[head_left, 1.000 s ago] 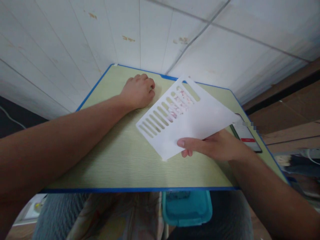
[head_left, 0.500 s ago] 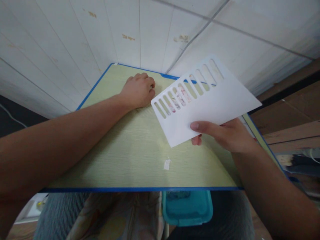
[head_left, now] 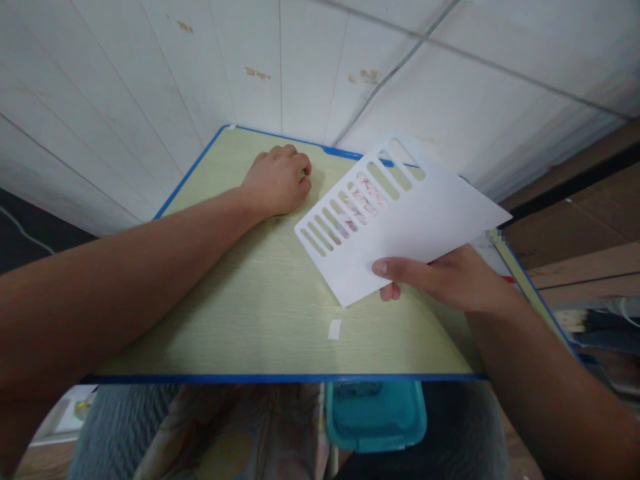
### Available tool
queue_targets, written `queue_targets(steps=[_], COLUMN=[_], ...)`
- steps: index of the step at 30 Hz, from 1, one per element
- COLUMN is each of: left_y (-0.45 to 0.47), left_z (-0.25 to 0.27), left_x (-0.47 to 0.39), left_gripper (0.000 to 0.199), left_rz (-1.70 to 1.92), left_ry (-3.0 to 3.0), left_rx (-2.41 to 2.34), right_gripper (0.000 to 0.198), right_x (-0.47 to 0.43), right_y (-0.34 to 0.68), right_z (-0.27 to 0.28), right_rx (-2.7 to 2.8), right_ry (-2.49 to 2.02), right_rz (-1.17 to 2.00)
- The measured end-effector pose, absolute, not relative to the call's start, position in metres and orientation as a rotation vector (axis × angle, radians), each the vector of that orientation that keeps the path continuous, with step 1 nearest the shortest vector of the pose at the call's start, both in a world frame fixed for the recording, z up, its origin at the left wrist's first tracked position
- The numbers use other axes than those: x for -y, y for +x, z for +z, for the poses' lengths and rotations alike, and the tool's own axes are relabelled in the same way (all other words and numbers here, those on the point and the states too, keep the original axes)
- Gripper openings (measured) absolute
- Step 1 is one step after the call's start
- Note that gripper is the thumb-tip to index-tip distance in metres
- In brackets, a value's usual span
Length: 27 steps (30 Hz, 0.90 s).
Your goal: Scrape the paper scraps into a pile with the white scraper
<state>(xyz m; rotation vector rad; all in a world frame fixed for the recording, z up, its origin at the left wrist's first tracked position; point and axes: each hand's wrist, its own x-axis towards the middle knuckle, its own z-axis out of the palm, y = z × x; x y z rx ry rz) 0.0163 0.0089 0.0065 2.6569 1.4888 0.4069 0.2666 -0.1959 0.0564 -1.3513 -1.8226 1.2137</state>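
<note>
My right hand (head_left: pixel 445 277) grips a thin white slotted sheet (head_left: pixel 415 220) by its near edge, thumb on top and fingers underneath. The sheet is tilted above the table (head_left: pixel 240 313). A row of rounded slots, from narrow to wide, runs along its far edge. Through some slots a pinkish patterned thing (head_left: pixel 367 193) shows; most of it is hidden behind the sheet. Resting on the table to the left of the sheet, my left hand (head_left: pixel 280 180) is curled closed. Its fingertips are turned away, so I cannot see whether anything is inside.
A white panelled wall (head_left: pixel 250 40) with a grey cable (head_left: pixel 395 70) stands behind the blue-edged table. A small white paper scrap (head_left: pixel 335 329) lies near the front edge. Below that edge is a teal bin (head_left: pixel 375 420). Brown boards (head_left: pixel 575 207) are at the right.
My right hand has lowered the slotted sheet slightly toward me and to the left, changing its tilt. My left hand has stayed in place.
</note>
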Motion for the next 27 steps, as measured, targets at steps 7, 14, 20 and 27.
queue_targets(steps=[7,14,20,27], left_y=[0.013,0.009,0.008,0.011], left_z=[0.004,0.006,-0.001,0.002], left_x=[-0.012,-0.014,-0.021,-0.018], left_gripper=[0.051,0.045,0.046,0.046], left_rz=[0.436,0.489,0.509,0.481], left_ry=[2.664,2.620,2.614,2.622], left_rx=[-1.427,-1.384,-1.385,-1.406], right_gripper=[0.046,0.042,0.035,0.028], right_x=[0.198,0.203,0.202,0.199], right_y=[0.258,0.257,0.274,0.284], right_z=[0.057,0.061,0.067,0.071], right_rx=[1.770,1.858,1.958,1.916], right_ry=[-1.306,-1.236,-1.205,-1.215], right_rz=[1.217,1.422,1.576,1.667])
